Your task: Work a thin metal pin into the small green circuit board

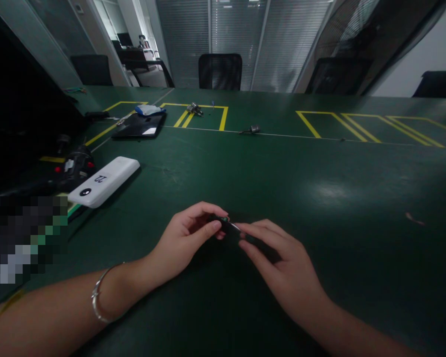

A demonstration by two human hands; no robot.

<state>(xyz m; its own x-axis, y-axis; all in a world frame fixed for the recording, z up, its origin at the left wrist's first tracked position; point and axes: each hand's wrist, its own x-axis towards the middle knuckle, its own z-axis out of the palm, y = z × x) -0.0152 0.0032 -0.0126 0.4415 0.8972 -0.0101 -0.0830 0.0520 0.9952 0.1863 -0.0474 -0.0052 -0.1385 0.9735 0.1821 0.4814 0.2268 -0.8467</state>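
Note:
Near the middle of the table, my left hand (186,238) pinches a small dark piece (218,218) with a bit of green at its end. Most of that piece is hidden by the fingers, and its kind is unclear. Opposite it, my right hand (288,255) is closed on what looks like a small screwdriver (235,227) with a thin shiny shaft and a dark handle. The shaft points left toward the dark piece, its tip at or very near it; I cannot tell whether they touch. A silver bracelet (95,297) circles the left wrist.
A white power bank (106,182) marked 22 lies at left, beside a black tool (76,166). Behind are a black flat case (139,126) with a blue-white packet (149,109), and metal parts (195,109), (253,129). Yellow tape marks the green table (215,163); chairs (220,72) stand beyond.

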